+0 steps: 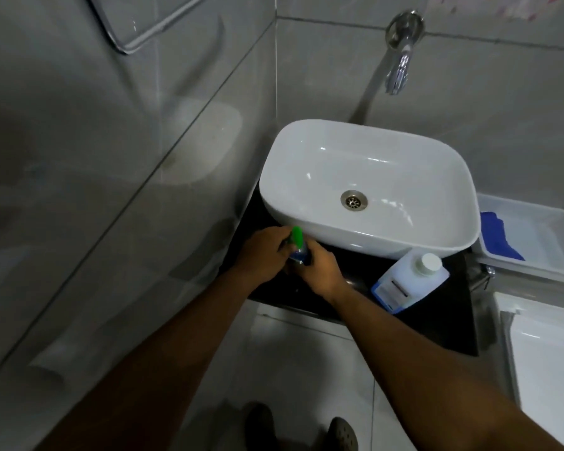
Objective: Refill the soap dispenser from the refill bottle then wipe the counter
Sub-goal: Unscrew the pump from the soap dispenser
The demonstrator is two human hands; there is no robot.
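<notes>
Where black counter (437,327) meets white basin (365,190): soap dispenser (298,252), green pump, gripped by left hand (262,255) at top and right hand (321,271) around body; refill bottle (407,281), capped, standing right of hands, apart; blue cloth (498,236) in white tray (554,222).

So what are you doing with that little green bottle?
A person stands at the sink with both hands on the soap dispenser: the left hand holds it near the green pump, the right hand grips its body. The refill bottle stands on the dark counter, cap on. A blue cloth lies in the white tray.
</notes>
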